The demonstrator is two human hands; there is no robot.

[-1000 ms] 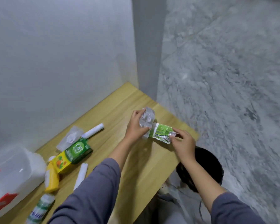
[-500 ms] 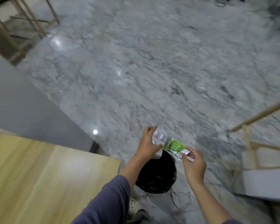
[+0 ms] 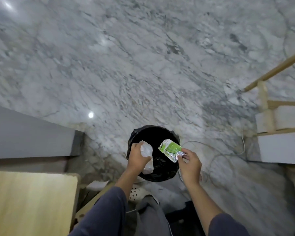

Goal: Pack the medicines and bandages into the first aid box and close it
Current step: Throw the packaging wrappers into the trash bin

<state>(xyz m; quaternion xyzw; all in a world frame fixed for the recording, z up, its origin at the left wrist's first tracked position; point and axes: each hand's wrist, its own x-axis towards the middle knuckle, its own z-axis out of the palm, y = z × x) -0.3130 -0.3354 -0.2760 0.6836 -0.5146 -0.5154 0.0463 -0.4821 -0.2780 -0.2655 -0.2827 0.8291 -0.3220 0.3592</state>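
Note:
My left hand [image 3: 138,156] grips a crumpled clear plastic wrapper [image 3: 146,151] over the left side of a black-lined bin [image 3: 153,133] on the floor. My right hand [image 3: 190,163] pinches the silver end of a green and silver foil packet [image 3: 171,149], which hangs over the bin's right side. The two pieces are apart, with a gap between them. The first aid box and the other medicines are out of view.
The corner of the wooden table [image 3: 32,201] lies at the lower left, with a grey wall [image 3: 29,135] behind it. White cables [image 3: 215,160] curl on the marble floor [image 3: 143,65] to the right of the bin. A wooden frame with white blocks [image 3: 279,133] stands at the right.
The view swung from the table with the medicines down to the floor bin. Both hands moved over the bin, and the clear wrapper has come apart from the green foil packet.

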